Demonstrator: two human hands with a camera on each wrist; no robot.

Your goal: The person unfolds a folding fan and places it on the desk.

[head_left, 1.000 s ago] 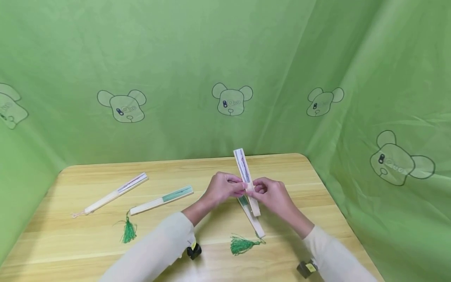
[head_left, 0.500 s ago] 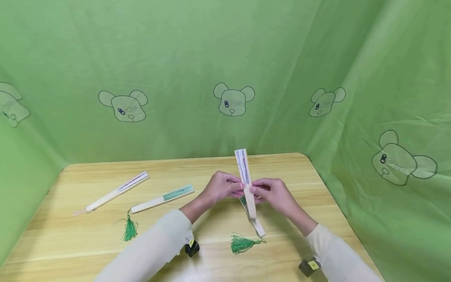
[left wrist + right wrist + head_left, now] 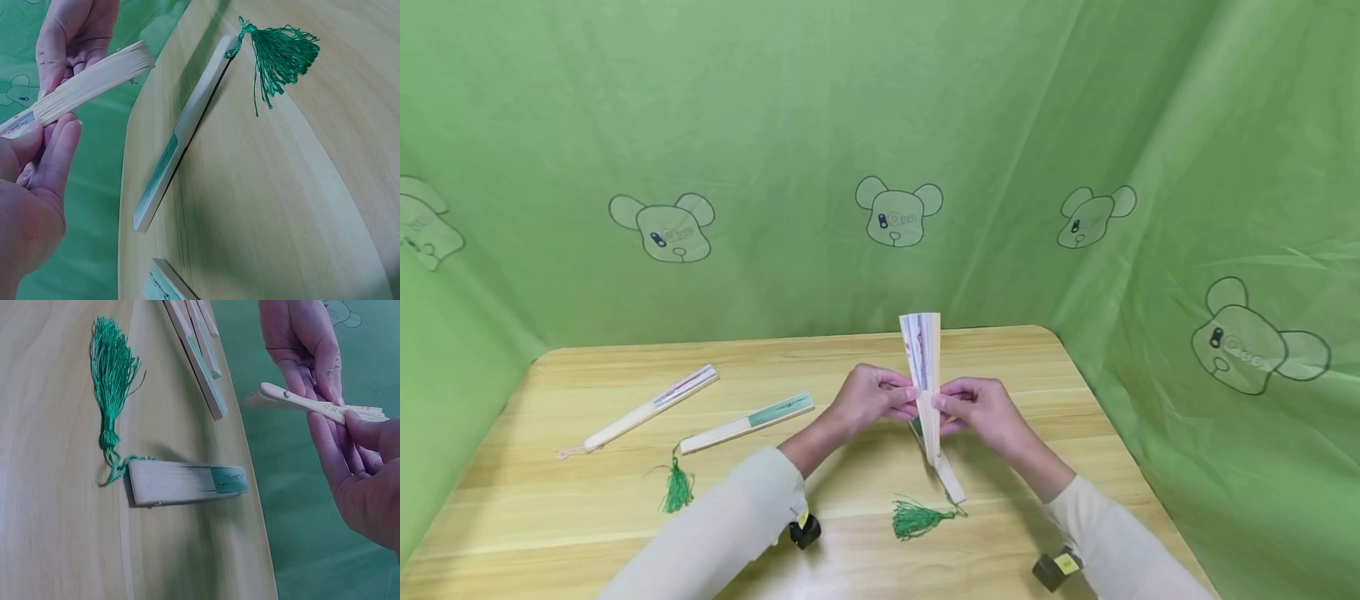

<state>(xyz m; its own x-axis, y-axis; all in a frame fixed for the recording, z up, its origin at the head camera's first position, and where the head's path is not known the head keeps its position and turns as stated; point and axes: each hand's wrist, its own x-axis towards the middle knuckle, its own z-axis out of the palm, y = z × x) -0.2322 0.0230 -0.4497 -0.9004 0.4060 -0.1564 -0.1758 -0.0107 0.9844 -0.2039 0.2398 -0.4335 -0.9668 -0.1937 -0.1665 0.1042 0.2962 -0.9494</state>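
A pale wooden folding fan [image 3: 922,350] with a printed leaf stands tilted up between both hands, spread a little at its top. My left hand [image 3: 874,395] pinches its left edge between thumb and fingers. On the opposite edge, my right hand [image 3: 983,410] pinches it the same way. The right wrist view shows the rivet end of the held fan [image 3: 290,398] pointing away from the fingers. Below the hands a second folding fan [image 3: 950,481], with a green leaf, lies folded on the table, partly hidden by the held one. Its green tassel [image 3: 917,518] lies spread beside it.
Left of the hands lies another folded green-leaf fan [image 3: 748,422] with a green tassel [image 3: 677,487]. Farther left is a folded fan [image 3: 651,408] with a printed leaf and a pale cord. The wooden table [image 3: 820,554] meets a green curtain [image 3: 775,275] behind.
The held fan has gone from a narrow folded stick to slightly spread, its top edges moving apart. The right thumb has shifted onto its right edge. The fans on the table have stayed put.
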